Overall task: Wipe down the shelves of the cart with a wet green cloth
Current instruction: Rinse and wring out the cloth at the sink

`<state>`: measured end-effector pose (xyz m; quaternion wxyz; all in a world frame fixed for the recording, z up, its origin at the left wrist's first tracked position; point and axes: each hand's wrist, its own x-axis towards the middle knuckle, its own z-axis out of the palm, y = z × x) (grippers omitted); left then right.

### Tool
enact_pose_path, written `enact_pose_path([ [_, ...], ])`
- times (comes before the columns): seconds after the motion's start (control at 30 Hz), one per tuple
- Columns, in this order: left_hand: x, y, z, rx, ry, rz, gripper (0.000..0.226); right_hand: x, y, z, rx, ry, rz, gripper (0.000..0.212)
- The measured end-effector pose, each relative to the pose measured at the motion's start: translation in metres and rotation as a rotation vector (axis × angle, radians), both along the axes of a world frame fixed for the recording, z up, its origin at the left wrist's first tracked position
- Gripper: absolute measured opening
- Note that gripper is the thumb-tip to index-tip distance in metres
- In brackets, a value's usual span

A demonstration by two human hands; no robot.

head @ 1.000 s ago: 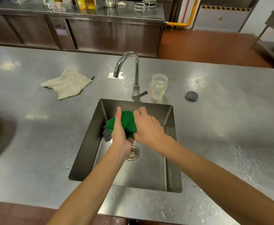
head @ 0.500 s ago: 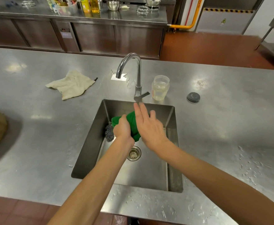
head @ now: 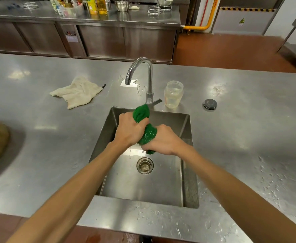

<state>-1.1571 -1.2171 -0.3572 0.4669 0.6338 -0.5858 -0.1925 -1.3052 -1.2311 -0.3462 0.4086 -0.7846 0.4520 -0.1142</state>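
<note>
Gripping the green cloth [head: 144, 126] above the sink [head: 185, 121], we kept both fists closed — left hand [head: 130, 128] farther, right hand [head: 163, 140] nearer. A jar [head: 173, 94] stood just behind the sink.

two bare forearms, left hand [head: 130, 128] and right hand [head: 164, 142] ungloved, no sleeves.

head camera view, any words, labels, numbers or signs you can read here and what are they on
Nothing can be read with certainty.
Yellow triangle warning sign on the far grey panel: a symbol only, small text under it blurred.
Yellow bottle on the back counter: label too blurred.
Control panel on the back cabinet: display too small.
Jar by the tap: faint orange print, unreadable.
</note>
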Motion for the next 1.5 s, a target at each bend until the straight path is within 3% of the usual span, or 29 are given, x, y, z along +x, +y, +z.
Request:
enact_pose_path([
  [0.2,0.008,-0.005,0.011,-0.076,0.047,-0.126,0.040,0.005,0.001,-0.003,0.393,-0.365,0.042,0.033],
  [0.33,0.015,-0.008,0.006,-0.076,0.164,-0.166,0.037,0.008,-0.007,-0.011,0.584,-0.368,0.109,0.030],
  [0.43,0.019,-0.013,-0.006,-0.033,0.241,-0.113,0.034,0.013,-0.018,-0.011,0.592,-0.241,0.101,0.029],
  [0.53,0.021,-0.019,-0.018,0.033,0.287,0.051,0.024,0.020,-0.027,-0.008,0.317,-0.006,0.055,0.026],
  [0.6,0.021,-0.022,-0.023,0.111,0.388,0.197,0.024,0.024,-0.029,-0.010,-0.015,0.143,-0.038,0.042],
  [0.67,0.022,-0.027,-0.027,0.256,0.636,0.333,0.030,0.027,-0.026,-0.017,-0.319,0.238,-0.158,0.070],
  [0.73,0.027,-0.029,-0.030,0.456,0.947,0.396,0.030,0.030,-0.019,-0.028,-0.530,0.234,-0.203,0.076],
  [0.8,0.033,-0.028,-0.033,0.616,1.102,0.354,0.025,0.031,-0.011,-0.037,-0.646,0.198,-0.170,0.080],
  [0.97,0.024,-0.021,-0.030,0.785,1.210,0.245,0.032,0.029,-0.011,-0.048,-0.816,0.228,0.026,0.099],
  [1.1,0.011,-0.020,-0.026,0.823,1.136,0.254,0.034,0.027,-0.032,-0.039,-0.844,0.470,0.068,0.086],
  [1.2,0.005,-0.023,-0.021,0.688,0.986,0.325,0.023,0.028,-0.047,-0.030,-0.741,0.569,0.078,0.060],
  [1.37,0.019,-0.036,-0.019,0.270,0.296,0.358,0.041,0.039,-0.052,-0.015,-0.498,0.386,-0.084,0.038],
  [1.5,0.041,-0.048,-0.008,0.128,0.074,0.211,0.048,0.045,-0.063,0.005,-0.175,0.226,0.018,0.021],
])
